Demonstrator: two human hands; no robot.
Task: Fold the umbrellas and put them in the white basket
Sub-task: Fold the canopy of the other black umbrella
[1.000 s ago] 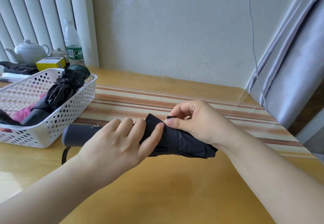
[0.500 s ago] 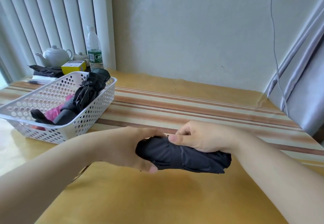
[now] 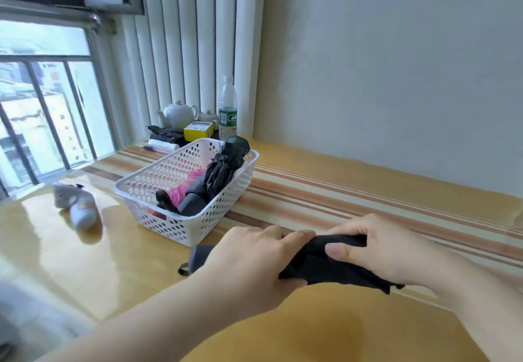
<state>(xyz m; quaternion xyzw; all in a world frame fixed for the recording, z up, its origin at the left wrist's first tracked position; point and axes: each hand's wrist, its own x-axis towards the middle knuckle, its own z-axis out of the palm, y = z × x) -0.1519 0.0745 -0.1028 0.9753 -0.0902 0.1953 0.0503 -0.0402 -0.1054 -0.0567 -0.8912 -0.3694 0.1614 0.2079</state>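
both hands wrapped round the black umbrella [image 3: 325,265] just above the table [image 3: 325,333], right next to the white basket [image 3: 181,228]. left hand [image 3: 252,259] clamped near the handle end, right hand [image 3: 376,251] with fingers curled over the canopy and thumb pressing the folds, probably to keep the fabric rolled tight. basket already holding a dark umbrella and something pink, so less room in there. teapot [image 3: 178,113], water bottle [image 3: 227,108] and yellow box [image 3: 198,130] behind it, a white shoe [image 3: 76,204] off to the left, none of it blocking the short move over.
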